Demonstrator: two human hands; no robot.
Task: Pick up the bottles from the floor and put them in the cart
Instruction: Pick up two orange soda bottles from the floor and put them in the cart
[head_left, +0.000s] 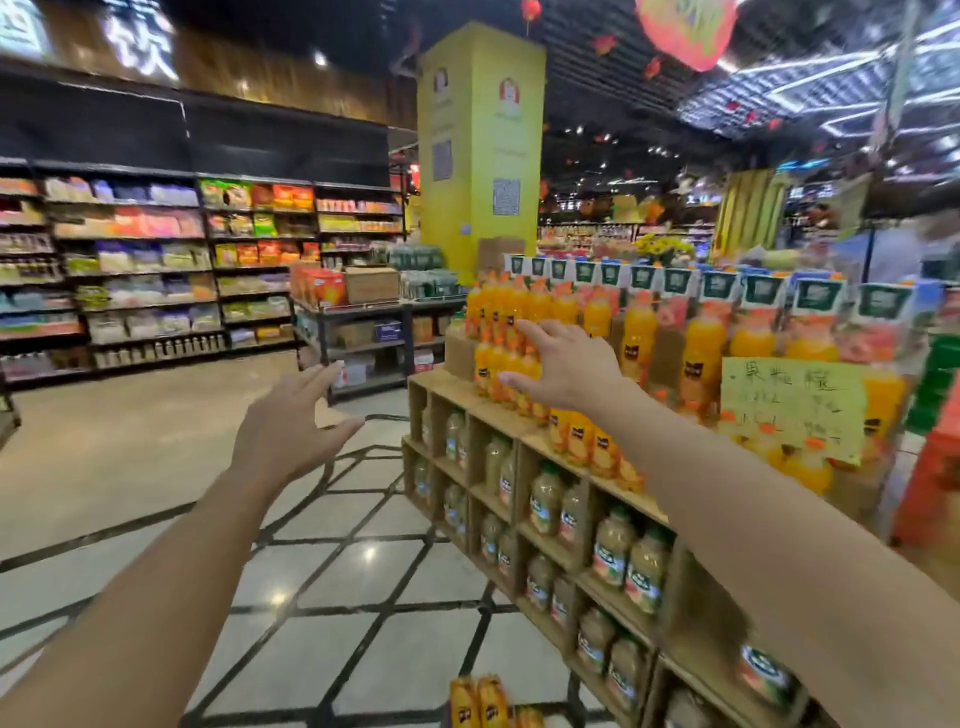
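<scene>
Both of my arms reach forward at chest height in a supermarket aisle. My left hand (291, 421) is open with fingers spread and holds nothing. My right hand (566, 366) is open too, palm down, in front of the orange juice bottles stacked on a display. At the bottom edge, orange juice bottles (480, 701) show next to the foot of the wooden display; only their upper parts are in view. Whether they stand on the floor or in a cart I cannot tell. No cart is clearly in view.
A wooden shelf display (519, 431) with juice bottles fills the right side. A yellow pillar (480, 150) stands ahead. Snack shelves (156, 270) line the left wall. A low metal rack with boxes (363, 322) stands ahead. The tiled floor (337, 571) stretches between my arms.
</scene>
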